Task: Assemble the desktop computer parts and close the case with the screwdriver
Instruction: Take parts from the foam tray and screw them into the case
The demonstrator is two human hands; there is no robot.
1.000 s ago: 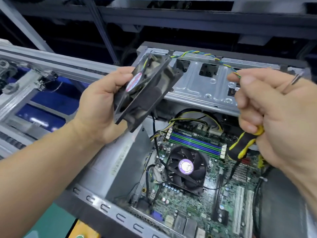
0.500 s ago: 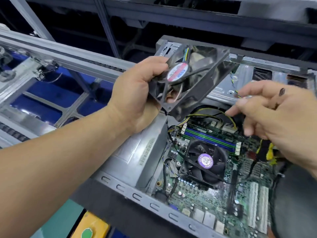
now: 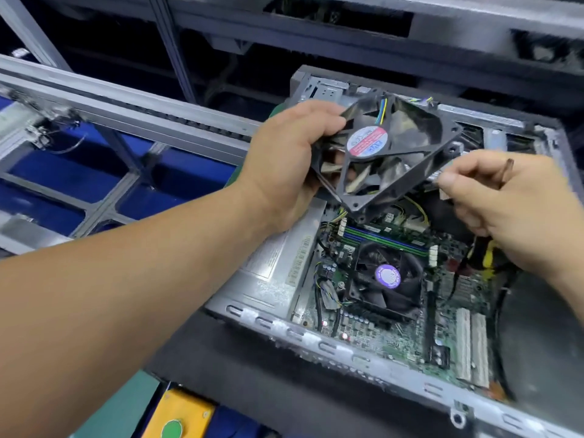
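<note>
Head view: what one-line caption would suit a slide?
Left hand holds a black fan above the open computer case; right hand reaches in.

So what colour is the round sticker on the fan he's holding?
Red, white and blue, on the fan's round sticker, head view.

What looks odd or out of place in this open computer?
The black case fan isn't mounted: the left hand holds it tilted above the open case, its coloured wires trailing loose. Nothing looks spilled or broken.

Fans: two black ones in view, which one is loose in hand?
The black square-framed fan with the red-and-blue hub label, gripped by the left hand above the case. The purple-labelled fan sits on the motherboard.
</note>
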